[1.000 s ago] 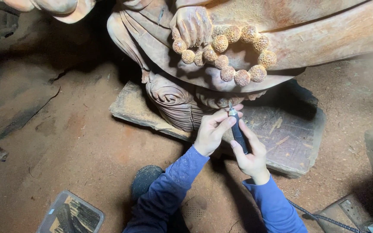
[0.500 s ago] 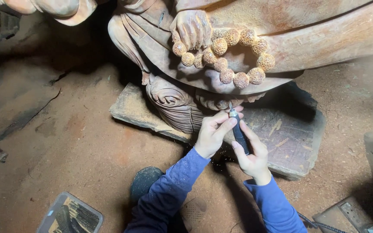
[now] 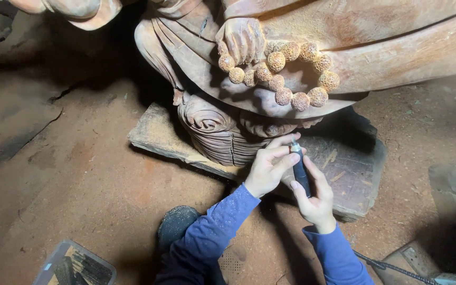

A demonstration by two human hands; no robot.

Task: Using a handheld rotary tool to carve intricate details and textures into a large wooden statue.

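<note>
Hands close together at the foot of a large wooden statue [image 3: 291,79]: the right hand [image 3: 315,198] is wrapped around a dark pen-shaped rotary tool [image 3: 300,168], and the left hand [image 3: 270,169] pinches its upper end, guiding the tip to the carved folds just above. The risk, as I read it, is a slip: the tip sits tight against fine relief, and a skid would gouge the folds or catch the left fingers [image 3: 283,153] beside it. The statue's carved bead string [image 3: 281,74] overhangs the spot, shading it and crowding the reach. The cable [image 3: 391,266] trails past the right sleeve and could tug. A dusty wooden slab [image 3: 354,174] bears the statue; a shoe [image 3: 178,224] and a small tray [image 3: 75,264] sit on the red floor.
</note>
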